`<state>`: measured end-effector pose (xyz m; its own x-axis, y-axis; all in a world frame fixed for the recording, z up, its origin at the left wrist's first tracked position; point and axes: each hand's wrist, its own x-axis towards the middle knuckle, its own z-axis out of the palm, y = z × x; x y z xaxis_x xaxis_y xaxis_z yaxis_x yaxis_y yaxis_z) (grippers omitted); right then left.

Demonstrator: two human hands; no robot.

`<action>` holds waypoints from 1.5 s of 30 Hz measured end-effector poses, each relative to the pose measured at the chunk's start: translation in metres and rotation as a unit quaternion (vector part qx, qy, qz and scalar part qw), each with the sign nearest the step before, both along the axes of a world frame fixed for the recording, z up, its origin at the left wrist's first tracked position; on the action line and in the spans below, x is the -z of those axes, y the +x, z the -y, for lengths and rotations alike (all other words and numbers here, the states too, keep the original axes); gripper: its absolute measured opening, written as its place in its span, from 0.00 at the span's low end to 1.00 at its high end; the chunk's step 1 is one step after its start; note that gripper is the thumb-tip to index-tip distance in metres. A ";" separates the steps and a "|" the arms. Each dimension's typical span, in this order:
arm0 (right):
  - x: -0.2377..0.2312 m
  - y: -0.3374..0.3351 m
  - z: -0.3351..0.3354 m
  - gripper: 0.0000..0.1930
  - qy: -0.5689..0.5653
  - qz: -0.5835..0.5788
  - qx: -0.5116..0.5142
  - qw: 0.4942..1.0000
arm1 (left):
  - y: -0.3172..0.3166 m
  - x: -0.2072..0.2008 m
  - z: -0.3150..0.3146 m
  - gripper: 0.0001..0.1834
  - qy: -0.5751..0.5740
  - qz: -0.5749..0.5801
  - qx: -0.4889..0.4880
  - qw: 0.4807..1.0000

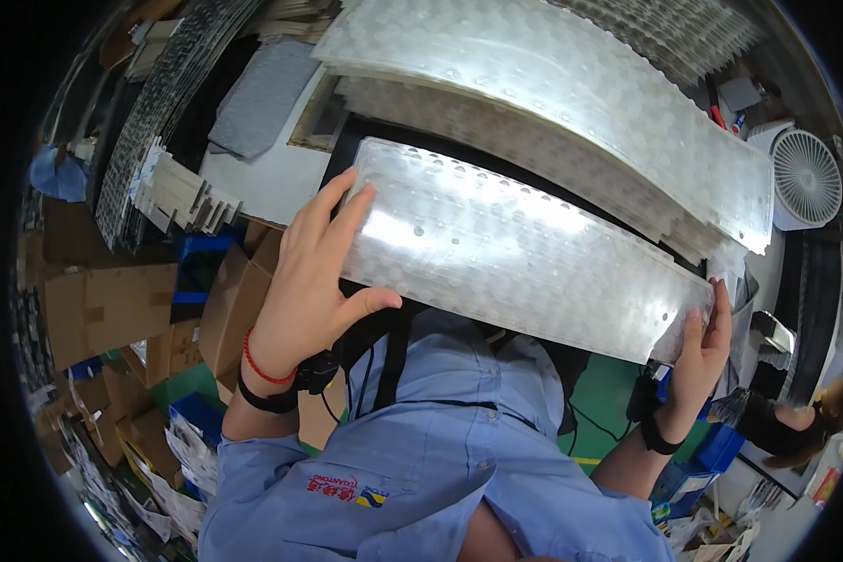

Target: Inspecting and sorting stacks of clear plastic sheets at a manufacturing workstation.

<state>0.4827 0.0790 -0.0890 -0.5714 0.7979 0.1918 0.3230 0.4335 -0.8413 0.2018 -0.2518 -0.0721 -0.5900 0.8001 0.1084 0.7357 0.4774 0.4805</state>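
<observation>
A long clear plastic blister tray (525, 248) with rows of small round pockets is held up flat in front of my chest. My left hand (314, 276) grips its left end, fingers spread over the top and thumb under the near edge. My right hand (704, 348) clasps the tray's right end from below. Just beyond it lies a tall stack of similar clear trays (571, 103) on a dark table surface.
A white fan (806, 178) stands at the far right. Grey foam sheets (262, 94) and white card pieces (183, 197) lie at the left of the table. Cardboard boxes (112, 304) and blue bins (197, 267) crowd the floor at left. Another person (796, 421) is at the lower right.
</observation>
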 end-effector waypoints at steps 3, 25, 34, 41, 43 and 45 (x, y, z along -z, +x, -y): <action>-0.004 -0.006 0.005 0.26 0.017 0.017 -0.006 1.000 | 0.001 0.000 0.000 0.52 -0.004 0.001 -0.002 1.000; -0.023 0.008 0.009 0.29 0.028 -0.035 0.023 0.999 | -0.090 -0.050 -0.057 0.16 0.120 -0.268 0.056 0.954; -0.027 0.011 0.006 0.27 -0.173 -0.255 -0.035 0.951 | -0.029 -0.026 -0.011 0.21 0.160 -0.213 0.062 0.962; -0.038 0.003 0.023 0.26 -0.192 -0.076 0.009 0.978 | 0.002 -0.006 0.007 0.17 0.083 -0.130 0.063 0.986; -0.040 0.009 0.025 0.26 -0.186 -0.039 0.040 0.981 | 0.003 -0.005 0.014 0.17 0.088 -0.115 0.053 0.988; -0.039 0.015 0.028 0.25 -0.183 -0.044 0.030 0.982 | 0.002 -0.006 0.018 0.20 0.131 -0.010 0.058 0.990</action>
